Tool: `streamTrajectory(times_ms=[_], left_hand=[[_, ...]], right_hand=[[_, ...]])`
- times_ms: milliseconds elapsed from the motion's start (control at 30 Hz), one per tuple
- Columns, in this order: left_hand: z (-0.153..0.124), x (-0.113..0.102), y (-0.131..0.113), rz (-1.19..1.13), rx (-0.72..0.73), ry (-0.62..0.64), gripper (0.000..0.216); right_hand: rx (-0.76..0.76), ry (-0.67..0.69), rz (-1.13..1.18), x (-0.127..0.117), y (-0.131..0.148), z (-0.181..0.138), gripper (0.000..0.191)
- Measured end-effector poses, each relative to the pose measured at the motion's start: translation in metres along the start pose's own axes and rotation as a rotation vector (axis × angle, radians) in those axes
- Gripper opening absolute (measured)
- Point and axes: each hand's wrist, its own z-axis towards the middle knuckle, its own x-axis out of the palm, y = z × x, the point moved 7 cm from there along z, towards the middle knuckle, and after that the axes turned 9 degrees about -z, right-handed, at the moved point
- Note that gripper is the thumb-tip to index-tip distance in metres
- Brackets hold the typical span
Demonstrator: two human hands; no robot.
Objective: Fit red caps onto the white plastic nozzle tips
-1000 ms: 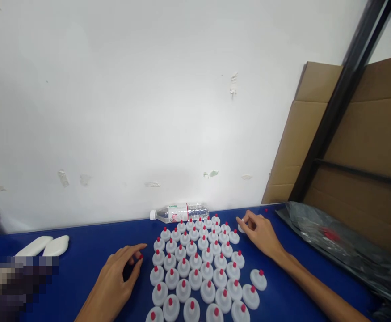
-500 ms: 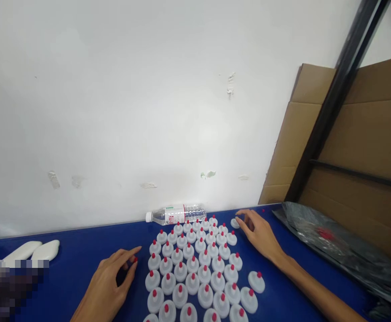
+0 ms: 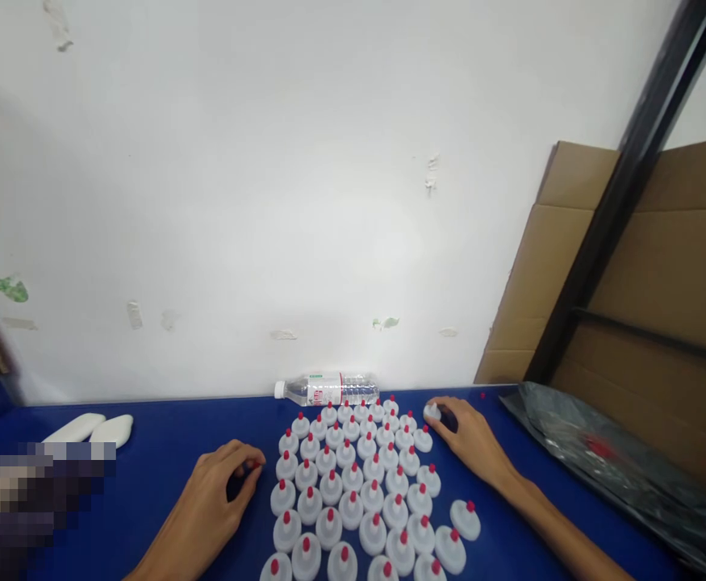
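The right hand lies on the blue table at the far right corner of a packed patch of white caps, each cap topped with a red tip. Its thumb and forefinger are pinched on one white cap that shows no red tip — this cap sits on the table just beyond the last row, close to the back edge. The other fingers curl loosely over the table behind it.

The left hand rests on the table just left of the patch, fingers bent inward and drawn together around a small red piece; only a speck of red shows past the fingertips, so it looks like a red tip, though the view is too small to be sure. The hand is near the leftmost caps but not touching them.

The caps stand upright in slanted rows, touching or nearly touching — one cap stands apart at the right side, beside the right forearm. A clear water bottle lies on its side against the white wall, just behind the patch. Two white oblong pieces lie well to the left. A black plastic bag spreads over the table's right end, with brown cardboard and a dark metal post behind it.
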Motion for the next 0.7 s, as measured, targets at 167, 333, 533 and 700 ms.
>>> streamTrajectory(times_ms=[167, 333, 533, 700], left_hand=[[0.002, 0.0, 0.0, -0.008, 0.014, -0.01, 0.034], [0.001, 0.001, 0.001, 0.02, 0.035, 0.009, 0.026], [-0.001, -0.001, -0.004, 0.04, 0.042, -0.006, 0.028], [0.001, -0.005, -0.002, 0.038, 0.029, -0.039, 0.035]], right_hand=[[-0.018, -0.001, 0.013, 0.0, 0.004, -0.001, 0.035], [-0.033, 0.009, 0.02, -0.001, 0.008, -0.001, 0.032], [-0.04, 0.022, 0.033, -0.001, 0.011, 0.0, 0.023], [-0.05, 0.022, 0.04, 0.001, 0.011, 0.0, 0.021]])
